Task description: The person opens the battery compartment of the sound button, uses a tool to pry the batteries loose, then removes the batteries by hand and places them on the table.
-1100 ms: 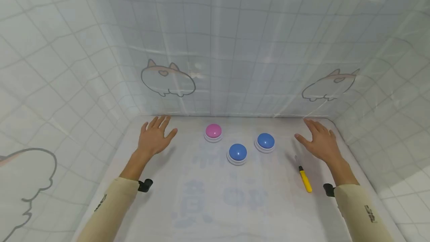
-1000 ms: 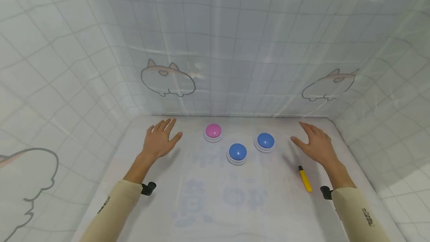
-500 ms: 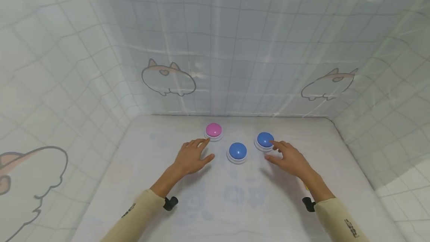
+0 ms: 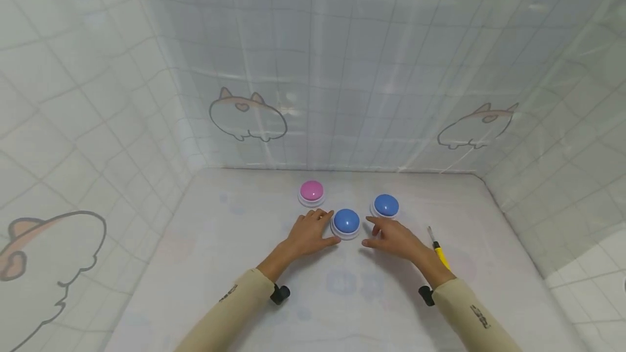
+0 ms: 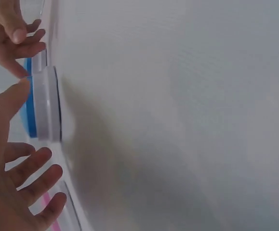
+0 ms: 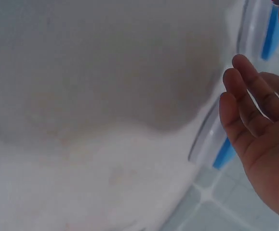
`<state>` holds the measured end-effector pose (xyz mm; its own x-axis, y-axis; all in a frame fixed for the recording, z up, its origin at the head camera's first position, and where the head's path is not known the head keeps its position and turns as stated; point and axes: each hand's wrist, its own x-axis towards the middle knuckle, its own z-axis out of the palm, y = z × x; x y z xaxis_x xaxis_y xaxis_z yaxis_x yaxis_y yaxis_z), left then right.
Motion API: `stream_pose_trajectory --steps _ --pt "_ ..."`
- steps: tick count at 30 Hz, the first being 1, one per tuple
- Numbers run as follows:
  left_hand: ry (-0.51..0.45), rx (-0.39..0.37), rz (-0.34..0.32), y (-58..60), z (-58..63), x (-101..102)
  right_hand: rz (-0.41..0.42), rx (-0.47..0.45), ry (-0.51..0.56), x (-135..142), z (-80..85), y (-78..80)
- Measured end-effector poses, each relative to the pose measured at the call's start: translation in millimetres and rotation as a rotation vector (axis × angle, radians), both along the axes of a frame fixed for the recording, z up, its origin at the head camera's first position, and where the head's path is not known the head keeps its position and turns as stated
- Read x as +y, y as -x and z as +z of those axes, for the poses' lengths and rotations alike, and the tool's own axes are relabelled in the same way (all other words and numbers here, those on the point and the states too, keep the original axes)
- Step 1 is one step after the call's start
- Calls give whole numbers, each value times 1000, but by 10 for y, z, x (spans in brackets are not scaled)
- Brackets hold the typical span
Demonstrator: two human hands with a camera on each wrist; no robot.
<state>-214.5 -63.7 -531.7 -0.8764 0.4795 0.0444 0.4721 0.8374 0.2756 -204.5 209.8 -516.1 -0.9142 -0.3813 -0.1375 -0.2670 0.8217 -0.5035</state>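
Note:
A blue dome push button (image 4: 346, 221) on a round white base stands between the two hands. At its left side is my left hand (image 4: 309, 234), thumb and index finger spread; whether they touch the base cannot be told. My right hand (image 4: 393, 237) hovers just right of the same button, index finger extended and apart from it. Behind that hand sits a second blue push button (image 4: 386, 205). A pink push button (image 4: 312, 191) stands behind the left hand. In the left wrist view, the near blue button (image 5: 45, 103) lies beside the left thumb. Neither hand grips anything.
A screwdriver (image 4: 440, 255) with a yellow handle lies to the right, its handle end hidden by the right forearm. White grid-patterned walls with cartoon animals enclose the white table (image 4: 220, 276) at the back and both sides.
Both hands have come inward from the table's outer sides, past the pink and right blue buttons, to either side of the near blue button. The buttons have stayed in place.

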Motion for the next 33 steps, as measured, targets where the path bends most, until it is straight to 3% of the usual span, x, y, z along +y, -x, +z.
stream_pose_trajectory --steps 9,20,33 --pt "19 -13 28 111 -150 88 6 8 -29 -170 -167 101" --pt "-30 -3 37 179 -156 144 26 52 18 -241 -259 217" --pt "-33 -28 27 157 -149 120 6 63 43 -269 -259 218"
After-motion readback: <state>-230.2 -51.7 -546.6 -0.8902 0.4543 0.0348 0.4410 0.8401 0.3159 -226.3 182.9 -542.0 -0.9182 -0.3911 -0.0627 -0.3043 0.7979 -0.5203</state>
